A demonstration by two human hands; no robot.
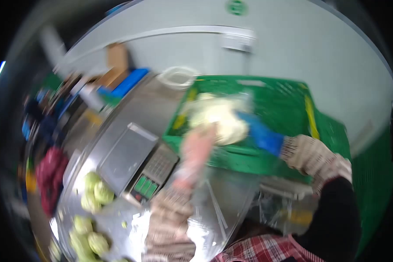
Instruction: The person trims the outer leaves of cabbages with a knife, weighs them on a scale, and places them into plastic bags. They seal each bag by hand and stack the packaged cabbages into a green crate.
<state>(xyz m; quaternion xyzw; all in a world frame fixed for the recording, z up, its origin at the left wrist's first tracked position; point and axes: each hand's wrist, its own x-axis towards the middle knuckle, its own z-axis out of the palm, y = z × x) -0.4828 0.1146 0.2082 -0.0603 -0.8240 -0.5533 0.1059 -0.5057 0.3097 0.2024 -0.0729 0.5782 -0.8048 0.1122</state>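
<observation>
Both hands reach into a green crate (275, 89) at the centre right. A pale, whitish bundle (225, 120), partly in clear plastic, lies between them over the crate's near left part. My left hand (198, 142), in a pinkish see-through glove, touches the bundle's near left side. At its right side is my right hand (260, 131), in a blue glove, with its fingertips against or behind the bundle. Motion smears both hands, and the finger positions are unclear.
A digital scale (126, 153) stands on the metal table (131, 218) left of the crate. Pale green round vegetables (91, 240) lie at the lower left. A white basin (179, 77) sits behind. Cardboard (118, 61) and a person in dark red (51, 179) are farther left.
</observation>
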